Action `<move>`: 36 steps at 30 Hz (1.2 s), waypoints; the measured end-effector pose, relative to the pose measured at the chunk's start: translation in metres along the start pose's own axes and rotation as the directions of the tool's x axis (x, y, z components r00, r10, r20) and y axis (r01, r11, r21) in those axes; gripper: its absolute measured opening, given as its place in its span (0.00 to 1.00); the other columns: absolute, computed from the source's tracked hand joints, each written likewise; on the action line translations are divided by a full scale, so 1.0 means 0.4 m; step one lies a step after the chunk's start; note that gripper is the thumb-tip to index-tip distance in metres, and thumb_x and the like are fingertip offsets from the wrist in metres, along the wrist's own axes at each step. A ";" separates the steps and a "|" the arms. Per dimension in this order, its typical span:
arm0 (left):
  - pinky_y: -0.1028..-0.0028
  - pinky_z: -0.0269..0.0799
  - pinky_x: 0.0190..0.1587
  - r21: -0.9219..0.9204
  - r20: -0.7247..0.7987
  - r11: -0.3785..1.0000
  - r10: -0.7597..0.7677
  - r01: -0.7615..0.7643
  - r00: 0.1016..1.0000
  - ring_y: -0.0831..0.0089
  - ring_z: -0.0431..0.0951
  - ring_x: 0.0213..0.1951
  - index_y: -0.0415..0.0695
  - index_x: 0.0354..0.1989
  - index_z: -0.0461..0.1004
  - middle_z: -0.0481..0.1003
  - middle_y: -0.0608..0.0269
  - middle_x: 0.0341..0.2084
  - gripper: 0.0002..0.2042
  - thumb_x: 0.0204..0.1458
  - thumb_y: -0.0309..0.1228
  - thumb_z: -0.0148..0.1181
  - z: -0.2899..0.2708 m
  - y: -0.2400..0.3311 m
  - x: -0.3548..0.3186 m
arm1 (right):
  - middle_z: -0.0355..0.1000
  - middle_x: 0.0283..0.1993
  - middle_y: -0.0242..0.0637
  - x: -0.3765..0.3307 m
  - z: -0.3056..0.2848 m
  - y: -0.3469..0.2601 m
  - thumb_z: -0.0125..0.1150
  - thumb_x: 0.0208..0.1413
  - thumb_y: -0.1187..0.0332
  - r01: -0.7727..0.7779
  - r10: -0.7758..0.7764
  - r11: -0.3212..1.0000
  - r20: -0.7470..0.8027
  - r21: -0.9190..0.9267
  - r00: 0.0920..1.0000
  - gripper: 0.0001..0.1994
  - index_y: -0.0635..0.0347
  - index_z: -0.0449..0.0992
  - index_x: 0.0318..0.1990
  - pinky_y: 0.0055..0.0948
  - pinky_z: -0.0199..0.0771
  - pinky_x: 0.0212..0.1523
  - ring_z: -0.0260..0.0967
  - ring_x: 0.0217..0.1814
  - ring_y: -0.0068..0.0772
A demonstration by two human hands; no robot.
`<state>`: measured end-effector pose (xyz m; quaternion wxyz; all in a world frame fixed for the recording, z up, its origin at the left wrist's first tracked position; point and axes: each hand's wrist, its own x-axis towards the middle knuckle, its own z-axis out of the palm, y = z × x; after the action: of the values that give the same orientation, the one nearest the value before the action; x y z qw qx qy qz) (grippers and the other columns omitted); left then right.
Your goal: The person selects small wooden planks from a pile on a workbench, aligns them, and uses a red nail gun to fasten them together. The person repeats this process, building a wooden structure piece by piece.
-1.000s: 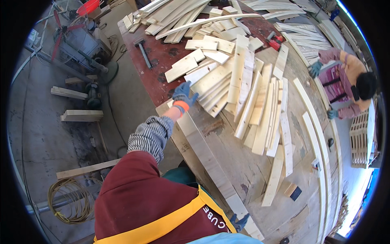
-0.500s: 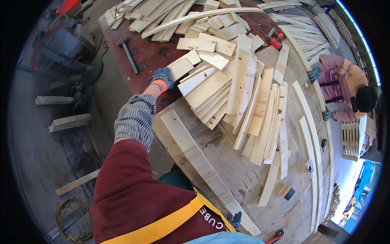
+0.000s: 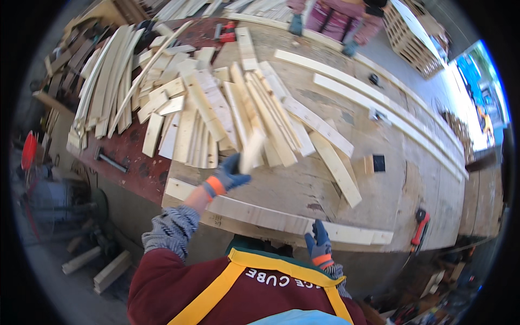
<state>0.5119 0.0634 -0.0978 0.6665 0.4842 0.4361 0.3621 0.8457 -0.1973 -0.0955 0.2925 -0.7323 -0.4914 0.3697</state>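
My left hand (image 3: pixel 232 174), in a blue glove with an orange cuff, is closed on a short wood piece (image 3: pixel 252 150). The piece is tilted up and smeared by motion above the workbench. Below it, a long pale board (image 3: pixel 260 214) lies along the near edge of the bench. My right hand (image 3: pixel 318 241), gloved alike, is at that board's near side toward its right end. Its fingers point up over the board, apart, and seem to grip nothing. A fanned pile of boards (image 3: pixel 203 108) spreads just beyond my left hand.
A hammer (image 3: pixel 110 160) lies on the red bench part at left. A red-and-black tool (image 3: pixel 420 230) is at the right edge, and a wood block with a dark end (image 3: pixel 374 163) is nearer the middle. Long strips (image 3: pixel 379 97) run along the far side, where another person's gloved hand (image 3: pixel 296 25) rests.
The view has swung to the right. My left hand has come away from the pile's left end, bringing a short wood piece toward me. My right hand now shows fully beside the long board.
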 end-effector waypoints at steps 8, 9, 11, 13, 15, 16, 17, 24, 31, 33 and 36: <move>0.57 0.65 0.59 0.615 0.433 0.625 0.242 -0.481 0.868 0.48 0.68 0.54 0.43 0.62 0.60 0.69 0.48 0.53 0.43 0.34 0.39 0.75 0.828 -0.174 -0.121 | 0.73 0.54 0.35 -0.011 -0.263 0.082 0.61 0.60 0.72 0.083 0.198 0.563 -0.231 0.822 0.953 0.22 0.64 0.67 0.62 0.25 0.72 0.48 0.69 0.51 0.22; 0.58 0.65 0.59 0.569 0.461 0.657 0.243 -0.495 0.853 0.49 0.69 0.55 0.43 0.62 0.60 0.69 0.49 0.53 0.43 0.34 0.37 0.76 0.909 -0.174 -0.147 | 0.76 0.50 0.36 -0.021 -0.305 0.109 0.64 0.58 0.68 0.054 0.240 0.657 -0.277 0.752 0.930 0.21 0.64 0.71 0.58 0.27 0.74 0.45 0.72 0.47 0.26; 0.59 0.65 0.59 0.466 0.481 0.738 0.250 -0.487 0.840 0.51 0.69 0.55 0.43 0.62 0.60 0.69 0.49 0.54 0.42 0.35 0.35 0.76 1.048 -0.192 -0.175 | 0.77 0.45 0.39 -0.058 -0.413 0.113 0.67 0.55 0.65 0.049 0.194 0.838 -0.380 0.543 0.904 0.20 0.63 0.75 0.54 0.29 0.75 0.42 0.75 0.44 0.30; 0.59 0.65 0.60 0.353 0.476 0.834 0.229 -0.424 0.849 0.53 0.69 0.56 0.43 0.62 0.60 0.68 0.50 0.54 0.41 0.37 0.34 0.75 1.158 -0.229 -0.197 | 0.77 0.42 0.41 -0.092 -0.515 0.136 0.67 0.55 0.64 0.144 0.038 0.934 -0.492 0.326 0.870 0.19 0.63 0.76 0.52 0.30 0.76 0.42 0.76 0.42 0.32; 0.60 0.64 0.62 0.370 0.521 0.815 0.215 -0.446 0.826 0.55 0.68 0.59 0.43 0.63 0.59 0.68 0.50 0.56 0.42 0.38 0.34 0.76 1.250 -0.228 -0.207 | 0.78 0.40 0.42 -0.125 -0.591 0.187 0.67 0.55 0.64 0.152 0.005 0.961 -0.561 0.233 0.828 0.18 0.63 0.77 0.51 0.30 0.76 0.42 0.77 0.41 0.32; 0.60 0.64 0.62 0.424 0.545 0.769 0.205 -0.478 0.813 0.55 0.68 0.59 0.43 0.64 0.58 0.67 0.49 0.56 0.43 0.38 0.34 0.76 1.297 -0.210 -0.210 | 0.78 0.40 0.42 -0.142 -0.614 0.225 0.67 0.55 0.64 0.115 0.061 0.959 -0.586 0.259 0.808 0.18 0.63 0.77 0.50 0.30 0.76 0.42 0.77 0.41 0.31; 0.60 0.65 0.61 0.475 0.567 0.718 0.194 -0.509 0.801 0.54 0.68 0.59 0.43 0.64 0.58 0.67 0.48 0.57 0.43 0.38 0.35 0.76 1.335 -0.202 -0.211 | 0.78 0.39 0.42 -0.156 -0.630 0.265 0.67 0.55 0.65 0.080 0.116 0.955 -0.608 0.286 0.786 0.18 0.63 0.77 0.50 0.30 0.75 0.42 0.77 0.40 0.31; 0.55 0.55 0.66 0.803 0.584 0.234 -0.129 -0.547 0.802 0.51 0.59 0.64 0.47 0.67 0.56 0.62 0.52 0.62 0.44 0.43 0.53 0.67 1.332 -0.320 -0.161 | 0.77 0.41 0.32 -0.146 -0.761 0.828 0.68 0.55 0.66 0.132 0.862 0.286 -0.315 0.949 0.396 0.14 0.56 0.77 0.49 0.35 0.81 0.37 0.76 0.38 0.31; 0.55 0.49 0.69 0.809 0.571 0.012 -0.253 -0.588 0.781 0.50 0.55 0.67 0.48 0.68 0.56 0.59 0.55 0.65 0.48 0.39 0.57 0.67 1.399 -0.459 -0.103 | 0.76 0.46 0.30 -0.032 -0.724 0.961 0.68 0.55 0.65 0.115 0.902 0.103 -0.141 0.988 0.409 0.17 0.47 0.75 0.53 0.41 0.78 0.45 0.74 0.47 0.33; 0.55 0.48 0.69 0.805 0.577 0.002 -0.236 -0.593 0.782 0.51 0.55 0.67 0.48 0.68 0.56 0.59 0.55 0.65 0.48 0.39 0.58 0.67 1.446 -0.467 -0.091 | 0.75 0.45 0.29 -0.023 -0.700 0.951 0.68 0.55 0.65 0.142 0.902 0.074 -0.127 0.987 0.414 0.17 0.49 0.75 0.52 0.39 0.79 0.43 0.74 0.44 0.32; 0.54 0.44 0.70 0.782 0.598 -0.023 -0.256 -0.623 0.760 0.52 0.54 0.68 0.46 0.69 0.54 0.58 0.55 0.66 0.51 0.39 0.64 0.63 1.514 -0.496 -0.075 | 0.77 0.39 0.30 -0.019 -0.691 0.919 0.70 0.54 0.63 0.145 0.888 0.136 -0.185 0.980 0.421 0.15 0.54 0.77 0.48 0.32 0.79 0.37 0.74 0.38 0.25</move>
<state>1.0776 -0.2168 -0.1903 0.1610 0.9466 0.2453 -0.1333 1.2581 -0.3496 -0.2310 0.7099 -0.5895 0.2690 0.2760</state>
